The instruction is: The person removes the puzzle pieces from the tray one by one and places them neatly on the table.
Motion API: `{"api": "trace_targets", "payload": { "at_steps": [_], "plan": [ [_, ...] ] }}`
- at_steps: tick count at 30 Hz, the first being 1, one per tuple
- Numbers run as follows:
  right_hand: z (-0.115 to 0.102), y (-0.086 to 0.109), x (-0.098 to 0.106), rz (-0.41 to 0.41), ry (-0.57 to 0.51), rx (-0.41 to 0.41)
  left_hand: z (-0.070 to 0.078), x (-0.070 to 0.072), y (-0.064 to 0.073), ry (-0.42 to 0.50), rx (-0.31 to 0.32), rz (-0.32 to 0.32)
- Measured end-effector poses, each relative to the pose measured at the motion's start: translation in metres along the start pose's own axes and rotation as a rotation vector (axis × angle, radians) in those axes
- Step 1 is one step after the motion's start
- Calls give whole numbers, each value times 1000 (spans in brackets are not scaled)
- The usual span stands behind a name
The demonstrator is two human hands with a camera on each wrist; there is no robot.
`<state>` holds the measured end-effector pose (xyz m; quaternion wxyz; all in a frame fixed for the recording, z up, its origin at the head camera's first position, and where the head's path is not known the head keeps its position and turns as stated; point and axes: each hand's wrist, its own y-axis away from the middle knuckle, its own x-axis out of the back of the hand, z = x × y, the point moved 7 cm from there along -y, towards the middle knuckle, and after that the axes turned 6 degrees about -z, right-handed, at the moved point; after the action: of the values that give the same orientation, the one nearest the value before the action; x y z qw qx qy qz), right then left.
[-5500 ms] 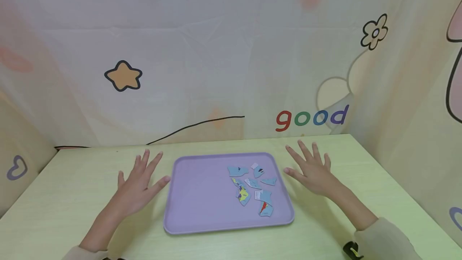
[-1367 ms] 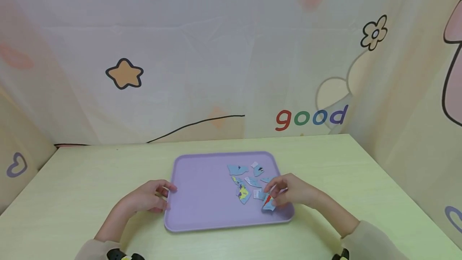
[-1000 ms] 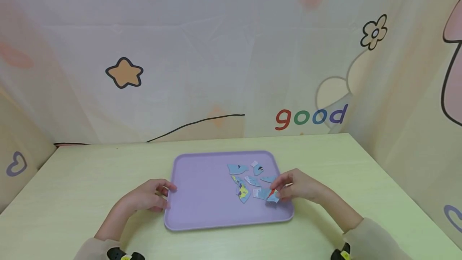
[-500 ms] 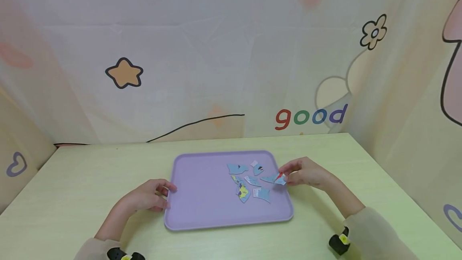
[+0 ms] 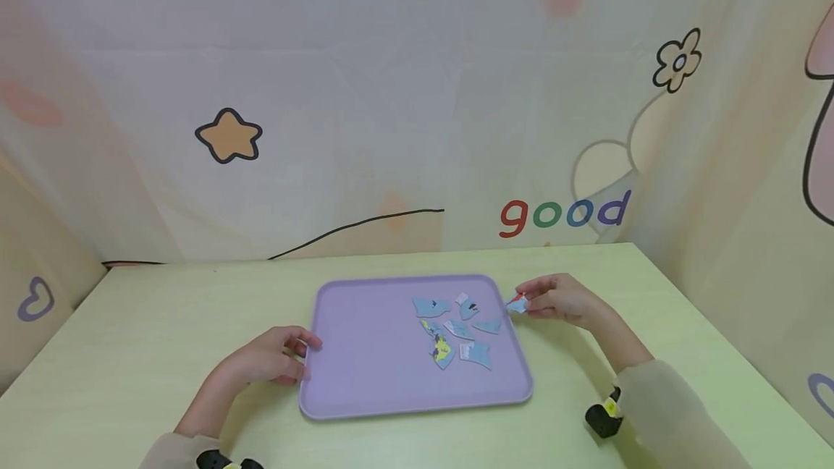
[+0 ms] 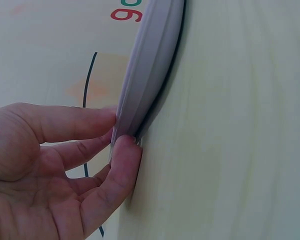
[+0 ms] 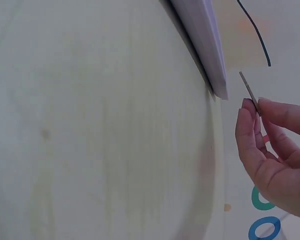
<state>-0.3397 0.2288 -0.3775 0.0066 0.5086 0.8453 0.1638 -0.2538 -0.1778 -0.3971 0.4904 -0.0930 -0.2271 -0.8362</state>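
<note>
My right hand (image 5: 565,300) pinches a light-blue puzzle piece (image 5: 517,304) with a red mark, held just off the tray's right rim. In the right wrist view this thin puzzle piece (image 7: 248,89) appears edge-on between thumb and fingertips, raised clear of the table. My left hand (image 5: 272,357) grips the left rim of the purple tray (image 5: 365,353). Seen from the left wrist, thumb and fingers lie on both sides of the tray edge (image 6: 140,85). Several other puzzle pieces, among them a yellow and purple one (image 5: 441,349), lie flat on the tray's right half.
The tray stands on a pale wooden table (image 5: 163,324). Behind it hangs a printed cloth backdrop (image 5: 391,129) with a star and the word "good". More cloth closes off both sides.
Earlier both hands were spread open beside the tray. The left took hold of its rim. The right picked up the red-marked puzzle piece from the lower right and carried it up and rightward past the rim.
</note>
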Motion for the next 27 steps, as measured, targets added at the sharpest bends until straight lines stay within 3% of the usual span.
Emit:
{"api": "trace_targets", "payload": {
  "at_steps": [8,20,27],
  "plan": [
    [-2,-10,12,64,-20,1,-1,-1,-1,-3,-6,-8],
    [0,-31,20,187,53,-46,2,0,1,-11,-20,-8],
    [2,-36,18,211,43,-71,3,0,2,-15,-19,-8]
  ]
}}
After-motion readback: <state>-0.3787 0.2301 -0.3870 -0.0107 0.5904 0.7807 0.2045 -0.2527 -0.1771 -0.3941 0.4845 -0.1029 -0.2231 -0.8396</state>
